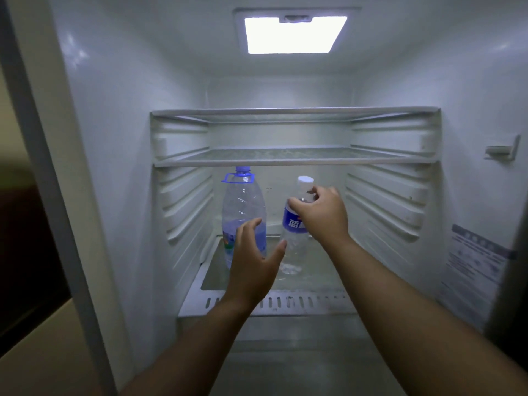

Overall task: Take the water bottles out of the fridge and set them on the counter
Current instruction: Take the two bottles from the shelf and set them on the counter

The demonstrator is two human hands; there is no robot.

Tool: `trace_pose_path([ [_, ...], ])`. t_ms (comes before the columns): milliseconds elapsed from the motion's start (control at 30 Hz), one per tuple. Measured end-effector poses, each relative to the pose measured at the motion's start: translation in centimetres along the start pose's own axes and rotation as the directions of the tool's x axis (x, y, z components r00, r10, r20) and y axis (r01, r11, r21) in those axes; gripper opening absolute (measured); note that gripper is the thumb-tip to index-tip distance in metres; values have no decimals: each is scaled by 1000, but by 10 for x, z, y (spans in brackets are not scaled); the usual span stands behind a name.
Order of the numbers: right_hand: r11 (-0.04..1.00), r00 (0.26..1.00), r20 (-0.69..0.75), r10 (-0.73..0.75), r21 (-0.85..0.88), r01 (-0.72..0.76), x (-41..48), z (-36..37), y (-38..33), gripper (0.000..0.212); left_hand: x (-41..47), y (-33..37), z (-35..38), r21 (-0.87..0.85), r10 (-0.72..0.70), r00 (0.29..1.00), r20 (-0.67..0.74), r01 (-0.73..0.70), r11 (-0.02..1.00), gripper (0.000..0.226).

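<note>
While both bottles sit in the fridge (114,138), the right hand has the small one

Right hand (320,212) grips the small bottle (295,228) high up, with fingers and thumb curled round the neck and shoulder just under the white cap (305,180). The bottle is clear with a blue label and leans, cap end toward the right. Its base is low over the glass shelf (314,284); I can't tell if it touches or is just off it.

Left hand (254,267) is open: fingers spread and lightly curved, thumb out toward the small bottle, holding nothing. It is in front of the lower part of the big bottle (243,201). Its fingertips overlap the bottle in view, but contact is not confirmable.

Big bottle stands upright on the same shelf, left of the small one and nearer the left wall. It has a blue cap and a blue carry ring at the neck, and the cap reaches the edge of the shelf above. There is a narrow gap between the two bottles, so they are not touching.

Rest:
- light (294,34) is on in the ceiling
- two upper shelves (294,158) sit above the bottles
- slotted trim (285,302) runs along the front of the bottle shelf
- sticker (474,261) on the right wall, text unreadable
- both bare forearms reach in from the bottom edge
</note>
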State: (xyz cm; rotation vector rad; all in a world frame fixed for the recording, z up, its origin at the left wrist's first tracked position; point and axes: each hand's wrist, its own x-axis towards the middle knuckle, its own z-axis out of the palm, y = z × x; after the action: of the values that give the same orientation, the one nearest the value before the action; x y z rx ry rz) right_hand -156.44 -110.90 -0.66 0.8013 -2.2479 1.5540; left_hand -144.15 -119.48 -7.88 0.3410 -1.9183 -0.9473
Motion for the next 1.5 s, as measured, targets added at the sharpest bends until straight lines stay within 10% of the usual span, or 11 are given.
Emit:
trace_pose_path([
  [333, 979, 985, 159, 66, 179, -94, 12, 28, -1, 82, 9, -19, -24, -50, -69, 993, -96, 65, 997, 64],
  [767, 867, 961, 229, 158, 433, -246, -23, 36, 42, 72, 62, -44, -8, -33, -376, 922, -89, 375, 927, 131],
  [1500, 908, 972, 197, 125, 372, -192, -39, 14, 45, 63, 25, -29, -21, -82, -240, 969, -52, 236, 968, 88],
])
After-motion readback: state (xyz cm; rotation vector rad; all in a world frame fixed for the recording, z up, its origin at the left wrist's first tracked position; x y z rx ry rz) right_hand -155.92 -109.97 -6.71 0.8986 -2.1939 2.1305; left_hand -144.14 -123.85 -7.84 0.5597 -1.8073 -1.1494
